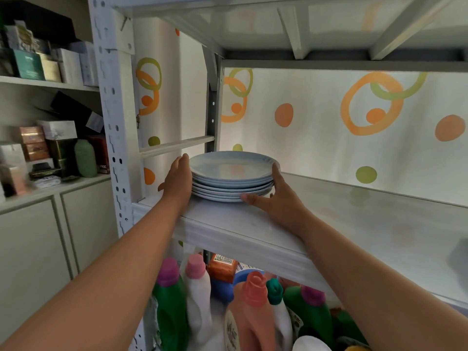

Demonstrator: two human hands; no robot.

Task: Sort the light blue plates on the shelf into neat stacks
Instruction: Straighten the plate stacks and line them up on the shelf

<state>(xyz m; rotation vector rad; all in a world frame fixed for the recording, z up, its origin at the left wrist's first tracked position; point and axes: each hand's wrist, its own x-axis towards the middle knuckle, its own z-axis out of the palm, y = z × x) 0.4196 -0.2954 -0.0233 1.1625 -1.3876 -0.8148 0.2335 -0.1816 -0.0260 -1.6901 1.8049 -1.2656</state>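
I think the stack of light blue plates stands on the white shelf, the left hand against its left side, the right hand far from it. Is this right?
Not quite: the head view shows the right hand cupping the right side of the stack of light blue plates. The left hand and the white shelf are as you say.

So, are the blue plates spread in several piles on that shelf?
No, they sit in one stack on the shelf, the left hand and right hand against its sides.
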